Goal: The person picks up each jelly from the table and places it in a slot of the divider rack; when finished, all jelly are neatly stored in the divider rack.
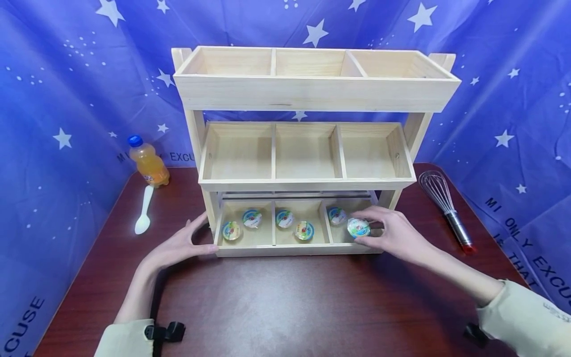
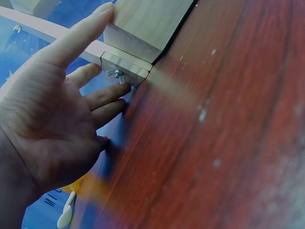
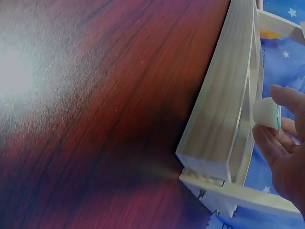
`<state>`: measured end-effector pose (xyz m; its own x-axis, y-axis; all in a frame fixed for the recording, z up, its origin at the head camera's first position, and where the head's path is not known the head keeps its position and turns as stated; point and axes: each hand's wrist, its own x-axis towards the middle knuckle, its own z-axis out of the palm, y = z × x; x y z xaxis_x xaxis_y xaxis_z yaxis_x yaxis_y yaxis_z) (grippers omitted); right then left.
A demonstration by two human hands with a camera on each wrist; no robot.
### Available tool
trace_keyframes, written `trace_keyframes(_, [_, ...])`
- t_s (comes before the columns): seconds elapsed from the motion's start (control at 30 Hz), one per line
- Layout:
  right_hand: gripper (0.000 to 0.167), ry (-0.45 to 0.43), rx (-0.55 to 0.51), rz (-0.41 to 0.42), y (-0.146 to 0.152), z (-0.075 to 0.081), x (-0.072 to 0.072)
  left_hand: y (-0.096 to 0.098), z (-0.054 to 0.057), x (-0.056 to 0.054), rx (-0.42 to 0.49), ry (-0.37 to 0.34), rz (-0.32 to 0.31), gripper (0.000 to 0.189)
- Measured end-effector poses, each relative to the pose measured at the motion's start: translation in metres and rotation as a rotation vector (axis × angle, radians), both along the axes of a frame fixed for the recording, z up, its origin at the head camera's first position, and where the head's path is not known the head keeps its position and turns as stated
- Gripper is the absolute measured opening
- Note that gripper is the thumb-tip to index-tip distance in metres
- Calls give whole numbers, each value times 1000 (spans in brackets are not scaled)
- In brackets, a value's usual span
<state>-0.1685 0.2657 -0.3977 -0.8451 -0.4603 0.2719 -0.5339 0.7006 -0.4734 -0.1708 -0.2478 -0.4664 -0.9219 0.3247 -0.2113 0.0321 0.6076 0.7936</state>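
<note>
My right hand [image 1: 399,232] pinches a small jelly cup [image 1: 359,227] with a printed lid, over the bottom right compartment of a wooden rack [image 1: 312,94]. In the right wrist view the cup [image 3: 266,113] is whitish and tipped sideways between thumb and fingers. Another jelly cup [image 1: 337,215] lies in that compartment. Two cups lie in the bottom middle compartment, one [image 1: 304,230] nearer the front, and two in the bottom left, one [image 1: 231,230] in front. My left hand [image 2: 57,114], fingers extended, touches the rack's lower left corner, thumb against the bottom tray [image 2: 143,24].
The rack's middle tray [image 1: 308,182] and top tray each have three compartments. To the left stand an orange drink bottle [image 1: 150,161] with a blue cap and a white spoon [image 1: 144,213]. A whisk [image 1: 448,210] lies right of the rack. Blue star-patterned cloth [image 1: 62,109] surrounds the table.
</note>
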Motion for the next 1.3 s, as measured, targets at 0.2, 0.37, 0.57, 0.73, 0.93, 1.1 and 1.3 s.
trace_keyframes(0.2, [46, 46, 47, -61, 4, -7, -8, -1, 0, 0, -1, 9, -1, 103])
trace_keyframes(0.37, [45, 30, 85, -110, 6, -13, -13, 0, -1, 0, -4, 26, -9, 103])
trace_keyframes(0.57, [45, -16, 145, -137, 6, -19, -18, 1, 0, 1, -10, 18, -5, 103])
trace_keyframes(0.73, [41, -53, 162, -136, 3, -22, -22, 1, 0, 1, -6, 18, -5, 103])
trace_keyframes(0.93, [37, -59, 167, -92, 2, -27, -26, 1, -1, 1, 1, 15, -6, 103])
trace_keyframes(1.1, [39, -30, 173, -77, 2, -30, -27, 1, -1, 1, 0, 15, -2, 103])
trace_keyframes(1.3, [37, -3, 205, -42, 1, -29, -29, 0, -1, 0, -5, 13, -1, 104])
